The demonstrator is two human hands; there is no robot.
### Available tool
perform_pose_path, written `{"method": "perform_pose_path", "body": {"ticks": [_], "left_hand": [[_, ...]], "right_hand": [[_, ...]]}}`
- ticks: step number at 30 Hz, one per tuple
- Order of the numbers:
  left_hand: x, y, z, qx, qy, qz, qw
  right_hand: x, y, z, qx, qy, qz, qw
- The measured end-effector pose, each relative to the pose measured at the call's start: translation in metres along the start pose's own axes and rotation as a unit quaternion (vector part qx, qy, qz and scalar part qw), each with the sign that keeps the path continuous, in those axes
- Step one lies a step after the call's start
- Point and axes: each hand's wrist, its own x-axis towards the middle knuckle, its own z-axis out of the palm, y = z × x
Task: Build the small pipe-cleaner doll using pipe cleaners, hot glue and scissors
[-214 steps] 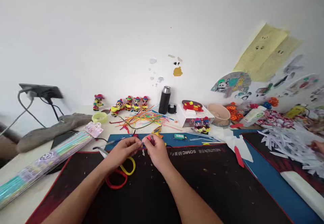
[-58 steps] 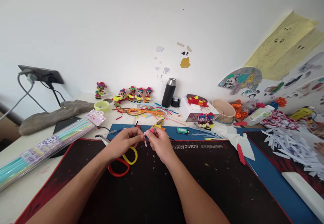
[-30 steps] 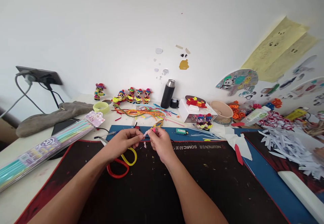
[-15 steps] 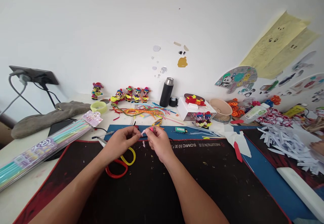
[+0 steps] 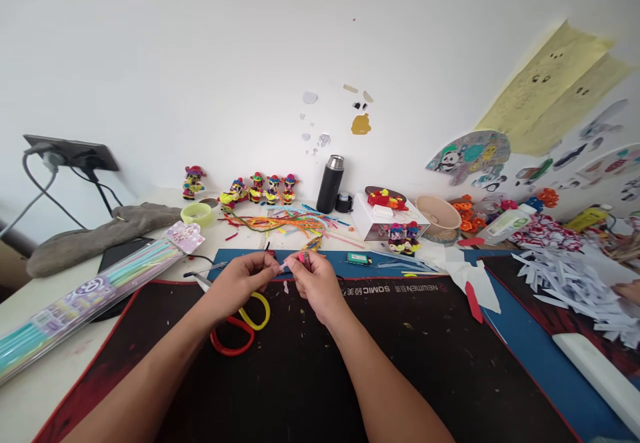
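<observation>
My left hand point(image 5: 244, 284) and my right hand point(image 5: 316, 285) meet above the far part of the black mat point(image 5: 300, 376). Their thumbs and fingertips pinch a small pale, whitish-pink strip point(image 5: 284, 267) that spans the gap between them. Something small and bright pink point(image 5: 302, 257) shows at my right fingers, too small to name. Just below the hands, a pale scrap point(image 5: 285, 286) shows against the mat. Scissors with one red and one yellow handle loop point(image 5: 233, 336) lie under my left wrist, which hides part of them.
Behind the hands lie colourful pipe cleaners point(image 5: 285, 219), a black flask point(image 5: 331, 184) and several small figures point(image 5: 273, 189). A packet of pastel sticks point(image 5: 95, 296) lies left. Right are white paper strips point(image 5: 560, 283), a white bar point(image 5: 600, 369) and another person's hand point(image 5: 627, 291).
Both hands stay nearly in place, still pinching the pale strip, with slight finger movement. The whole view has shifted a little.
</observation>
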Motion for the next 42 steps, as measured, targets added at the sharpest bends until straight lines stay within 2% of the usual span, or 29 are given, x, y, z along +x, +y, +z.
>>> {"method": "perform_pose_path", "body": {"ticks": [6, 11, 19, 25, 36, 42], "left_hand": [[0.002, -0.005, 0.0, -0.043, -0.013, -0.012, 0.999], [0.002, -0.003, 0.002, -0.033, -0.01, -0.014, 0.999], [0.001, -0.001, 0.002, -0.016, 0.026, -0.004, 1.0], [0.0, 0.001, 0.004, -0.013, 0.01, 0.006, 1.0], [0.004, -0.01, 0.003, -0.109, -0.018, -0.021, 0.994], [0.004, -0.007, 0.003, -0.085, -0.029, -0.027, 0.996]], "right_hand": [[0.0, 0.0, -0.001, 0.004, -0.022, -0.016, 1.0], [0.001, 0.0, -0.001, 0.016, -0.016, 0.0, 1.0], [0.0, -0.001, 0.0, 0.033, -0.019, 0.014, 0.999], [0.001, 0.002, -0.001, 0.031, -0.016, 0.012, 0.999], [0.001, 0.0, -0.002, 0.034, -0.028, 0.001, 0.999], [0.002, 0.002, -0.001, 0.023, -0.019, 0.014, 0.999]]}}
